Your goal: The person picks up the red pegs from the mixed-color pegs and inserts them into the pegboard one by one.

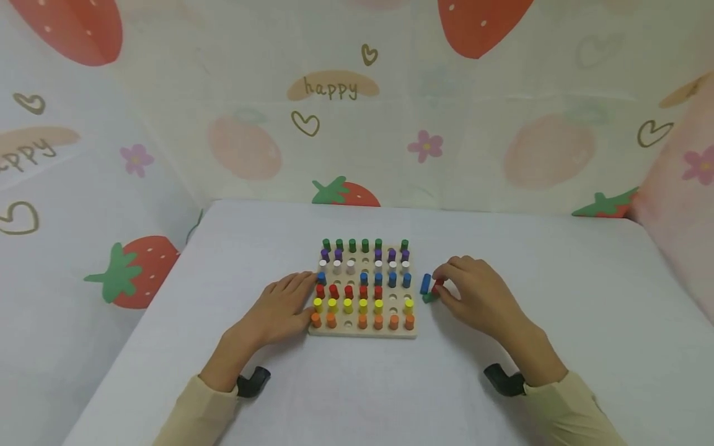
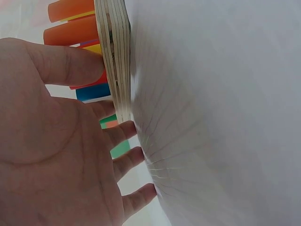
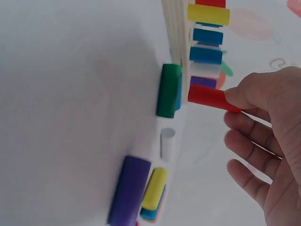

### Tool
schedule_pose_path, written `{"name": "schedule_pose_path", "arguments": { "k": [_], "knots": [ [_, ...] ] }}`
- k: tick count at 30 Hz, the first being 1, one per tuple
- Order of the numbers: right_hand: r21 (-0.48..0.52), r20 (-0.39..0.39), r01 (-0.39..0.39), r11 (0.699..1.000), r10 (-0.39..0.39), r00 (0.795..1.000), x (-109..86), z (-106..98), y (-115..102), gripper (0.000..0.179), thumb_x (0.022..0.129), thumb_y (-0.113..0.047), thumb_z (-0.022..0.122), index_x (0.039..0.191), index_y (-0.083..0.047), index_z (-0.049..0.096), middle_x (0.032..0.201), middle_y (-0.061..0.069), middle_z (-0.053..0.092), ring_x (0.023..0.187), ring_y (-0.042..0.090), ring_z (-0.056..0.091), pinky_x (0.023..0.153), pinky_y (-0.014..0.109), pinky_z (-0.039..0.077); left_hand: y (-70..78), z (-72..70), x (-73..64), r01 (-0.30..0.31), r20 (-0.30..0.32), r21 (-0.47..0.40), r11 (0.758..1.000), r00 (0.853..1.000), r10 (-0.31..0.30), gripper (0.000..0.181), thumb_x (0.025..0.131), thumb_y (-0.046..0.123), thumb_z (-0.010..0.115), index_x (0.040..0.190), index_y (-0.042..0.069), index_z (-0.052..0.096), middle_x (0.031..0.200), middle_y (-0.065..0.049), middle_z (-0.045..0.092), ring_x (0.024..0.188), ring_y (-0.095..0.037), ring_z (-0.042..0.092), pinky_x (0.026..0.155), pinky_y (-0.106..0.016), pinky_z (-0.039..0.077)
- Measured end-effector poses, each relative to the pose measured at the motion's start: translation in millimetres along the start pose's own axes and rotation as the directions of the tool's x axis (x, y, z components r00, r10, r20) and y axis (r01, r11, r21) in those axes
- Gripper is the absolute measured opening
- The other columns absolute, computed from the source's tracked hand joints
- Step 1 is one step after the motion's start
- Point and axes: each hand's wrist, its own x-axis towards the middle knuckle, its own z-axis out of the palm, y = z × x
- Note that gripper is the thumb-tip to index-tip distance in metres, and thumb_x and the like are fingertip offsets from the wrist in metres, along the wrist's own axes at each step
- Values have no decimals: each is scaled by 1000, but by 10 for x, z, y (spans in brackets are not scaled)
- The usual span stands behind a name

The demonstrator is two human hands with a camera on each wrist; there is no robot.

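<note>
A wooden pegboard [image 1: 362,334] lies on the table, bearing rows of green, purple, white, blue, red, yellow and orange pegs. Bare holes show in every row; the red row has two at its right end. Along the board's left side rests my left hand [image 1: 287,310], its thumb touching the board's edge [image 2: 113,52] and its fingers extended. My right hand [image 1: 474,291], just right of the board, pinches a red peg [image 3: 207,96] between thumb and index finger. A loose blue peg [image 1: 426,284] and a loose green peg [image 3: 169,90] lie between that hand and the board.
In the right wrist view, more loose pegs lie on the white cloth: a white peg [image 3: 168,145], a yellow peg [image 3: 154,189] and a purple peg [image 3: 130,190]. My right hand hides these from the head view. A patterned curtain [image 1: 474,93] stands behind the table.
</note>
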Motion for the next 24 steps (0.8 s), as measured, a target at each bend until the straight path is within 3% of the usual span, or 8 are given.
{"name": "schedule_pose_path", "arguments": {
  "k": [10, 19, 24],
  "knots": [
    [14, -3, 100, 995, -100, 995, 129, 64, -191, 17, 90, -14, 81, 106, -11, 78, 102, 2, 77, 98, 22, 70, 89, 42, 61, 26, -24, -18, -8, -9, -3, 1000, 1000, 8, 69, 104, 31, 48, 166, 6, 30, 172, -18, 34, 160, -44, 31, 129, -70, 25],
    [38, 54, 95, 995, -97, 994, 269, 84, -323, 20, 92, -19, 82, 111, -14, 79, 108, 1, 78, 105, 22, 70, 104, 47, 59, 3, -17, -8, -2, -5, -15, 1000, 1000, 2, 70, 105, 33, 47, 167, 7, 28, 174, -18, 32, 161, -44, 28, 129, -71, 22],
    [41, 80, 99, 994, -102, 992, 317, 108, -401, 19, 92, -20, 81, 111, -14, 79, 108, 1, 77, 105, 22, 70, 105, 47, 58, 1, -6, 0, -9, -7, -12, 1000, 1000, 9, 69, 105, 33, 47, 167, 7, 30, 173, -18, 33, 160, -44, 29, 129, -71, 23]
  ]
}}
